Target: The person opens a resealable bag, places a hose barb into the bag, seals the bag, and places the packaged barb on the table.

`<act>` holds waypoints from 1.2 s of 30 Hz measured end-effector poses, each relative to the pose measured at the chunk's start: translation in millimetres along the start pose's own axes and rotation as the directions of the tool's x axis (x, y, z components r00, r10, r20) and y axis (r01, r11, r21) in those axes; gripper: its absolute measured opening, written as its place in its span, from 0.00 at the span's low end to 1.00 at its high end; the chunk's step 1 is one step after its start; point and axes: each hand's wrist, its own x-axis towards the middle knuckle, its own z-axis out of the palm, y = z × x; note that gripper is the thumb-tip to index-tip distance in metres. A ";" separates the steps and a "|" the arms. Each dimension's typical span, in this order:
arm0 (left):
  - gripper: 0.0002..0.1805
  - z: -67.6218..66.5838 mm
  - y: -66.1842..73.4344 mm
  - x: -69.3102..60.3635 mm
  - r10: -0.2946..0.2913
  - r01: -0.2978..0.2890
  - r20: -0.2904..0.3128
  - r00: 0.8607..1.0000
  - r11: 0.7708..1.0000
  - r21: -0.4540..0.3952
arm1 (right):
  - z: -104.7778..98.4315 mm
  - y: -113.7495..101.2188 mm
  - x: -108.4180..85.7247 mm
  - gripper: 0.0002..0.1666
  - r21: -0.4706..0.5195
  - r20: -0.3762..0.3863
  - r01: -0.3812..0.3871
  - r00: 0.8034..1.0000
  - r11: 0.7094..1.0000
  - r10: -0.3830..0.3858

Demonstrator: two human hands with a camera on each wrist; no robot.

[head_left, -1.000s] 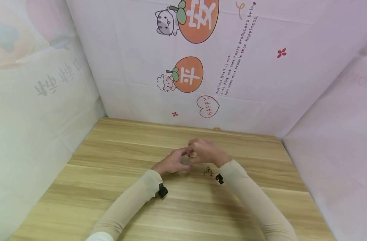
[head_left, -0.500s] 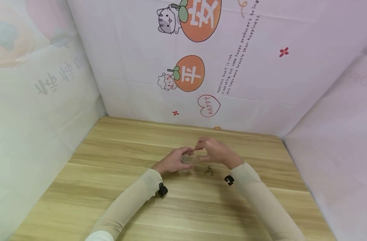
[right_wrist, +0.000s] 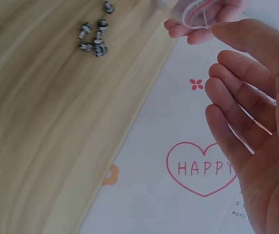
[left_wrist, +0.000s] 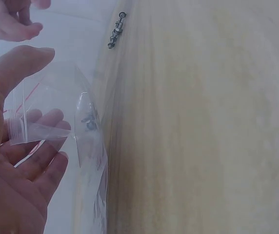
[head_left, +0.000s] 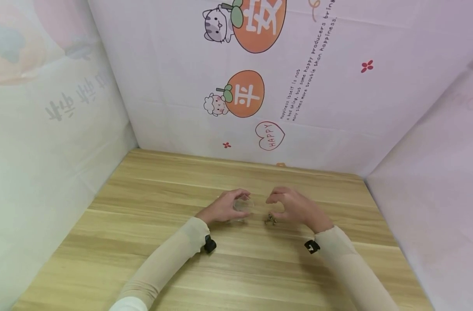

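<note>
My left hand [head_left: 222, 208] holds a clear zip-lock bag [left_wrist: 88, 151] by its mouth, which gapes round between thumb and fingers. A red line runs along the bag's seal. Inside the bag a small metal piece [left_wrist: 89, 122] shows through the plastic, blurred. Just to the right, my right hand [head_left: 298, 211] hovers over the table, thumb and fingers parted and loosely bent, nothing between them. Beneath its thumb lies a small cluster of metal screws [head_left: 270, 220]; the right wrist view shows several of these screws [right_wrist: 99, 41] in a loose pile.
The wood-grain table [head_left: 244, 268] meets a white printed backdrop [head_left: 174, 86] behind the hands. White sheets also hang at the left [head_left: 46, 151] and right [head_left: 446, 181] sides. Each wrist wears a small black camera [head_left: 209, 245].
My right hand has drawn back from the bag's mouth, moving right and down toward the screws, its fingers parting. The left hand and the bag have stayed nearly in place.
</note>
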 end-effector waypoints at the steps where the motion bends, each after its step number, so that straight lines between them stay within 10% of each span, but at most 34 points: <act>1: 0.38 0.0 0.2 0.0 0.004 -0.004 -0.001 1.000 1.000 0.000 | 1.4 -0.3 -2.6 0.14 -0.001 -0.001 0.001 1.000 1.000 -0.001; 36: 0.38 -1.4 6.4 -3.4 0.013 -0.014 -0.010 1.000 1.000 -0.021 | 56.0 9.9 -49.8 0.13 0.144 0.075 -0.168 0.984 0.975 0.159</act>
